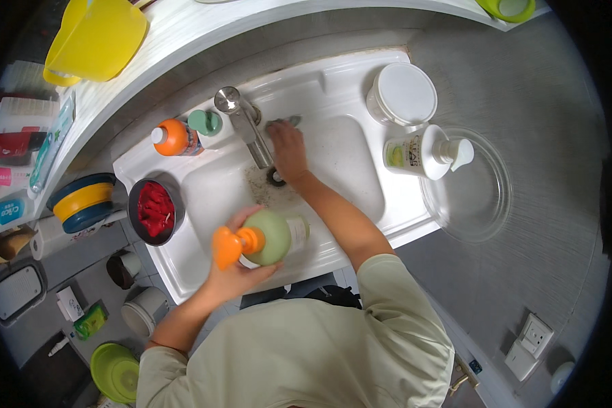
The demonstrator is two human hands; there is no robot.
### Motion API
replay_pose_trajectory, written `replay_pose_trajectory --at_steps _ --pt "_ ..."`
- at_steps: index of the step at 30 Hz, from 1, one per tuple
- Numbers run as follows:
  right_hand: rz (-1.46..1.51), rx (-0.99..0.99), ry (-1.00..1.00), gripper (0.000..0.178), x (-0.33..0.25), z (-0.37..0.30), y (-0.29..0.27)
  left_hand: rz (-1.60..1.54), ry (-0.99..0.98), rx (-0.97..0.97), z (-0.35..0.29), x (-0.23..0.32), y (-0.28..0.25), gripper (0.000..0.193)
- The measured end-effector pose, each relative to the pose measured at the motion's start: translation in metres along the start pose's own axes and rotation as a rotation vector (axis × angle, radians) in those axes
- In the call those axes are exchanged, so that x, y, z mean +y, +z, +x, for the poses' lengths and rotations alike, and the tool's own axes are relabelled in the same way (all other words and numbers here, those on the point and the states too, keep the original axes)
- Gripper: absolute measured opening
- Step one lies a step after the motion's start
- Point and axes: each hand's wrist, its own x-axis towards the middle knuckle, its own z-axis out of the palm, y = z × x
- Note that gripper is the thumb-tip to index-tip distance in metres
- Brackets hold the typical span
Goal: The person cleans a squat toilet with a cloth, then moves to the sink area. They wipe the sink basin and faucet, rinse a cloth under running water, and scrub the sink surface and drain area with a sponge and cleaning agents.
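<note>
My left hand [236,277] is wrapped around a pale green pump bottle [273,238] with an orange pump head, held tilted over the sink's near edge. Inside the white sink [350,163], my right hand [287,146] reaches to the back, just right of the metal faucet [246,129]. Its fingers press down on a small grey-green piece [294,120] that looks like a cloth or scrubber; most of it is hidden under them. Dark specks of grime [257,187] lie on the basin floor around the black drain [275,178], close to my right wrist.
Left of the faucet stand an orange bottle [173,138] and a green-capped bottle [205,123]. A dark bowl [156,211] with red cloth sits on the left rim. On the right are a white lidded tub [404,94], a white pump bottle [421,152] and a clear basin [479,197].
</note>
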Motion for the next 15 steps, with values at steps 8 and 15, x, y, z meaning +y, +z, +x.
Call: replay_pose_trajectory --at_steps 8,15 --pt "1.018 -0.241 0.459 0.026 -0.014 -0.051 0.004 0.073 0.249 0.091 0.090 0.063 0.012 0.084" --pt "1.662 -0.352 1.489 0.028 0.020 -0.048 -0.070 0.020 0.058 0.414 0.199 -0.009 0.055 0.067"
